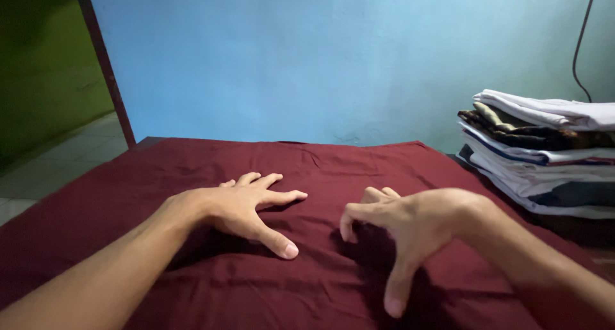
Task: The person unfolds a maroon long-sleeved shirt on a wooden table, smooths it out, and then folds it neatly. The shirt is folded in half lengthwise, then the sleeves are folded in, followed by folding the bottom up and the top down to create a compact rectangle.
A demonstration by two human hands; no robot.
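Note:
A dark red cloth (333,163) lies spread over a flat surface in front of me. My left hand (240,209) rests flat on it left of centre, fingers spread and palm down. My right hand (403,231) sits to the right of it, raised on its fingertips, with the fingers curled down onto the fabric and the thumb pointing toward me. Whether the right fingers pinch the cloth I cannot tell; neither hand lifts anything.
A stack of folded clothes (544,151), white, dark and patterned, stands at the right edge beside the cloth. A blue wall (320,61) rises behind. A dark door frame (106,67) and tiled floor (57,163) lie to the left. A thin cable (580,42) hangs on the wall at right.

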